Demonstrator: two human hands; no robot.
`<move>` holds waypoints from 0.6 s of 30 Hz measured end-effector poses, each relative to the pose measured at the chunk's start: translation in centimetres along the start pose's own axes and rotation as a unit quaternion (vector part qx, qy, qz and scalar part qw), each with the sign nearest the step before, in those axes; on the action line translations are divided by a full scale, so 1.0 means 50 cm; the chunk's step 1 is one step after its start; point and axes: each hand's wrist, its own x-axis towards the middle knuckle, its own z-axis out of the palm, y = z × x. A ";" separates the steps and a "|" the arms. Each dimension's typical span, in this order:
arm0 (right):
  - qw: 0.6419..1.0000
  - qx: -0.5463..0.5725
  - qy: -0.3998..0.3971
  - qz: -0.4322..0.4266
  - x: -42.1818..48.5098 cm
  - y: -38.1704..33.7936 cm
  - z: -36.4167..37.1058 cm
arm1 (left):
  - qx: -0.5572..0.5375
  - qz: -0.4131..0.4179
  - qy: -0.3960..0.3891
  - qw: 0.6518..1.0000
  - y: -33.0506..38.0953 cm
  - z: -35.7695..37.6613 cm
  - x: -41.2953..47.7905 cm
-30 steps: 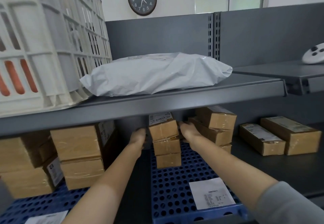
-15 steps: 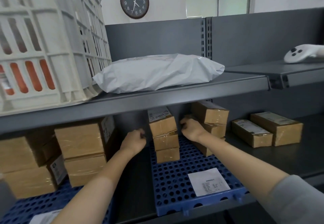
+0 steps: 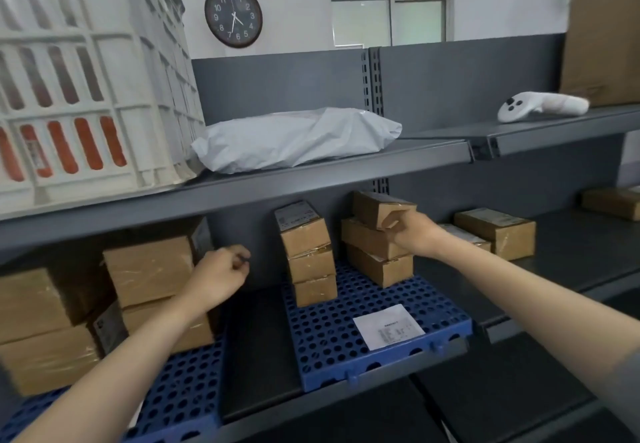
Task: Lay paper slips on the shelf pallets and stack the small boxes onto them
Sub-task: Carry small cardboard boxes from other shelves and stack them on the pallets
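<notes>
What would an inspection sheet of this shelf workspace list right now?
Surface: grey metal shelf carrying a blue perforated plastic pallet.
Job's things: white paper slip at the pallet's front; small brown cardboard boxes three high behind it, left stack and right stack.
Clutter: white slatted plastic crate, white plastic mailing bag, white controller on the upper shelf.
Hands: left hand curled, holding nothing; right hand before the right stack, contact unclear.
Cables: nothing seen.
Surroundings: round dark wall clock, window.

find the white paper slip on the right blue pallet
In the head view the paper slip lies flat on the front right of the right blue pallet, ahead of the two small-box stacks.
</notes>
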 end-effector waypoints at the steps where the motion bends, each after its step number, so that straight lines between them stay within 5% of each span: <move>1: 1.000 -0.009 0.010 0.003 -0.005 0.009 -0.016 | -0.002 0.007 0.000 1.000 0.011 -0.005 0.002; 18: 0.994 -0.049 0.057 -0.076 -0.037 0.175 -0.168 | -0.034 0.104 0.014 0.994 0.282 0.047 -0.006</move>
